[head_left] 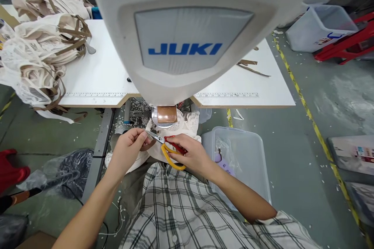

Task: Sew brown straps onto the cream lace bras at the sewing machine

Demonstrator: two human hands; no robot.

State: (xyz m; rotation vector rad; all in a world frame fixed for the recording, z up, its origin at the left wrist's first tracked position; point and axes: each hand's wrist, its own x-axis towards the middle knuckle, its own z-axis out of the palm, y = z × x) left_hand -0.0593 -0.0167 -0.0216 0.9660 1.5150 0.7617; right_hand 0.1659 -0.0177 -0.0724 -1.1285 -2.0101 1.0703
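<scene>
A white JUKI sewing machine head (181,35) fills the top middle of the head view. Below it, cream lace fabric (189,122) hangs at the machine's front. My left hand (128,149) pinches an edge of this fabric, fingers closed. My right hand (191,153) is closed on yellow and red thread snips (169,149). The metal blades point left toward my left fingertips. Both hands sit above my lap, over a plaid shirt.
A white table (96,70) with a printed ruler edge carries a heap of cream garments with brown straps (43,54) at the left. A clear plastic bin (236,159) stands on the floor to my right. More bins and red stools stand at the far right.
</scene>
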